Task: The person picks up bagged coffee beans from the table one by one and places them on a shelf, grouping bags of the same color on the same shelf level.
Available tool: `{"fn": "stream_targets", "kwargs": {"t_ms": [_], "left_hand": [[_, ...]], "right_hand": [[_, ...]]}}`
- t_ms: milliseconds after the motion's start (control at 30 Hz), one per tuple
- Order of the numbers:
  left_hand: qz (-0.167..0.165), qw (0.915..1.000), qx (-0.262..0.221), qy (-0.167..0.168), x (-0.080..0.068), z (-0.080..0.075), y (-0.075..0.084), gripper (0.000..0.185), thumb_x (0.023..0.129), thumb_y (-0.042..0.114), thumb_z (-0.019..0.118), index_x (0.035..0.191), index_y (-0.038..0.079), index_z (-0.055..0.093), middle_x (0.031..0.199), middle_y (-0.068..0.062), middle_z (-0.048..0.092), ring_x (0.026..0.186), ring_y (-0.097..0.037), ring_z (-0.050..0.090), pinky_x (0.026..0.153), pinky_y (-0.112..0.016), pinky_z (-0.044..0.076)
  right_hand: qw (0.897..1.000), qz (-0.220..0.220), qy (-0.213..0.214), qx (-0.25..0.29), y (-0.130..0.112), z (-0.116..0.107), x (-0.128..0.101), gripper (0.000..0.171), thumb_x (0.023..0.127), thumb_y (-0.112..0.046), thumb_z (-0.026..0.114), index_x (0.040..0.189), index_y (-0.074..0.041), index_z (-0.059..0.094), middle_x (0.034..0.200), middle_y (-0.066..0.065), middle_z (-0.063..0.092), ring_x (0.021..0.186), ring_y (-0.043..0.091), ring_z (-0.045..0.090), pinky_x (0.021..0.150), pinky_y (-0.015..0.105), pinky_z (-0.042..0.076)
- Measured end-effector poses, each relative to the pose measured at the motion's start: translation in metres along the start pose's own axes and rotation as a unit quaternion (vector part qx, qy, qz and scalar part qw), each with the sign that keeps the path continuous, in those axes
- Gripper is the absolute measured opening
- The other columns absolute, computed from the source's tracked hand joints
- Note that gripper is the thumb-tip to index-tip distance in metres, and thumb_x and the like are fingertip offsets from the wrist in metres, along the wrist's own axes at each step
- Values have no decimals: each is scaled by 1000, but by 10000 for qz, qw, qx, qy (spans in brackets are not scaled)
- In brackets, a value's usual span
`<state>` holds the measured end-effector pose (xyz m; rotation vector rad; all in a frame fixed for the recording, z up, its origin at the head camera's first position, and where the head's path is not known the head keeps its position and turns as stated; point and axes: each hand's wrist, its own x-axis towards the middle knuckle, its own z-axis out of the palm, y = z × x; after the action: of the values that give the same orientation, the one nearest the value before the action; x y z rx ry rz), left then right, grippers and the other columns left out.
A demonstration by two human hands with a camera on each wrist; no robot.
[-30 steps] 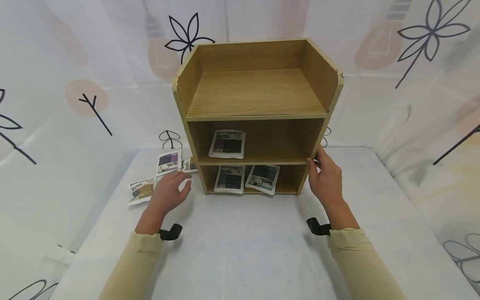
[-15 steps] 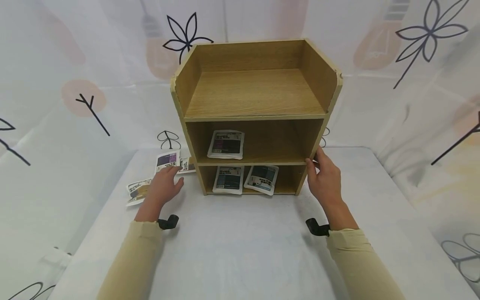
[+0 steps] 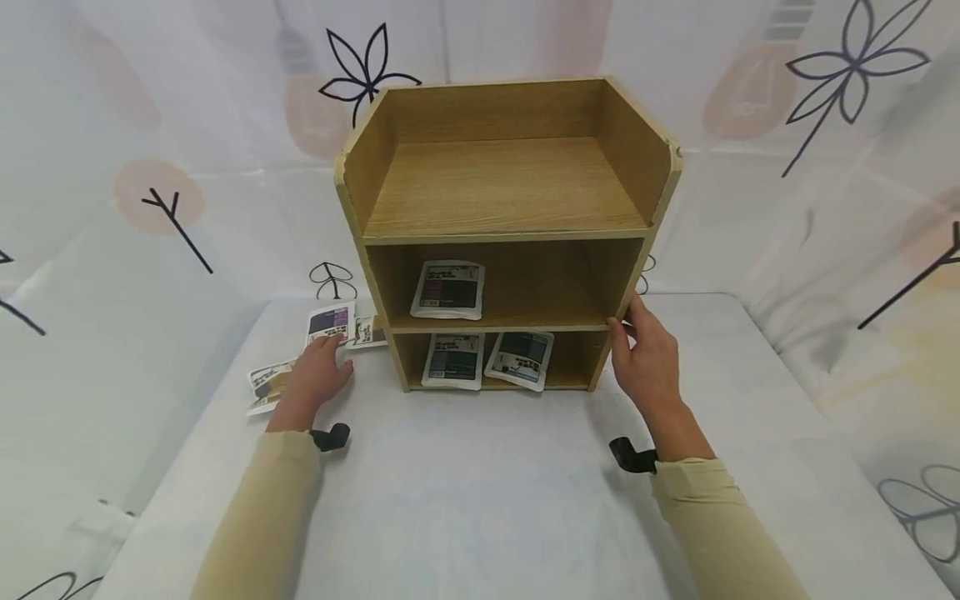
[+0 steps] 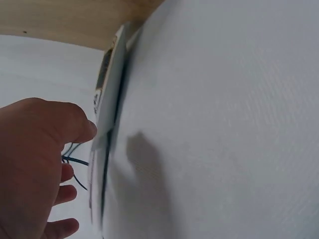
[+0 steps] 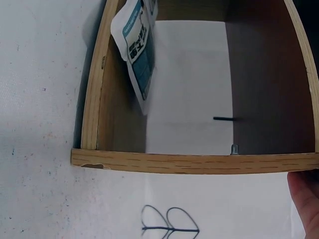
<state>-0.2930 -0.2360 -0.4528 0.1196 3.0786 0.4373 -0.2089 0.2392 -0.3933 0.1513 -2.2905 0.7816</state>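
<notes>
Resting on the white surface [image 3: 480, 483], the left hand [image 3: 315, 379] lays relaxed fingers on a purple-labelled white pouch [image 3: 330, 323]; the right hand [image 3: 647, 362] touches the wooden three-tier shelf [image 3: 510, 179] with loose fingers.

Left hand [image 3: 315, 379]: moved outward from spot near shelf's lower corner; fingertips now on purple-labelled packet [image 3: 330, 323], previously short of it. Brown-labelled packet [image 3: 264, 385] now partly covered beneath wrist, previously fully exposed beside hand.
</notes>
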Motion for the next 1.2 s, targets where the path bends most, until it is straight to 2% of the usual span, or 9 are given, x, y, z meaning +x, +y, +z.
{"fn": "stream_targets", "kwargs": {"t_ms": [167,333,567,833,1067,1200], "left_hand": [[-124,9999,-99,-64,6,9,-8,66,94,27,50,149,-2,28,150,-31,29,138,-48,30,113,-59,27],[-135,9998,-128,112,9,17,-13,66,94,26,48,149,-3,26,150,-32,27,139,-49,25,115,-60,23],[-166,9993,-128,295,17,19,-15,66,94,24,47,149,-4,25,152,-35,19,140,-52,19,114,-64,19],[-308,9993,-32,210,29,19,-21,63,95,26,44,151,3,26,152,-36,18,138,-53,20,111,-67,21],[-510,9987,-61,35,32,18,-21,62,97,26,41,153,7,24,154,-34,16,139,-55,19,111,-68,21],[-520,9986,-54,18,36,19,-21,60,98,25,40,153,8,23,153,-32,20,138,-54,22,110,-68,23]], "right_hand": [[10000,-47,38,41,1,0,0,46,98,-14,55,142,-8,44,124,21,63,106,38,66,87,50,55],[9999,-87,62,41,1,0,0,45,98,-14,55,141,-7,45,123,21,64,106,37,67,86,49,56],[10000,-20,-11,26,0,0,0,48,98,-16,55,144,-10,43,126,19,62,108,35,66,87,48,56],[10000,-44,3,-39,1,1,1,47,99,-17,54,144,-9,43,125,20,63,108,35,66,88,48,56],[10000,-42,0,-11,1,2,1,46,99,-15,53,143,-7,43,124,21,63,108,36,66,86,49,56],[10000,-40,17,-7,2,1,1,44,99,-15,53,142,-6,44,124,21,63,108,36,66,86,49,56]]}}
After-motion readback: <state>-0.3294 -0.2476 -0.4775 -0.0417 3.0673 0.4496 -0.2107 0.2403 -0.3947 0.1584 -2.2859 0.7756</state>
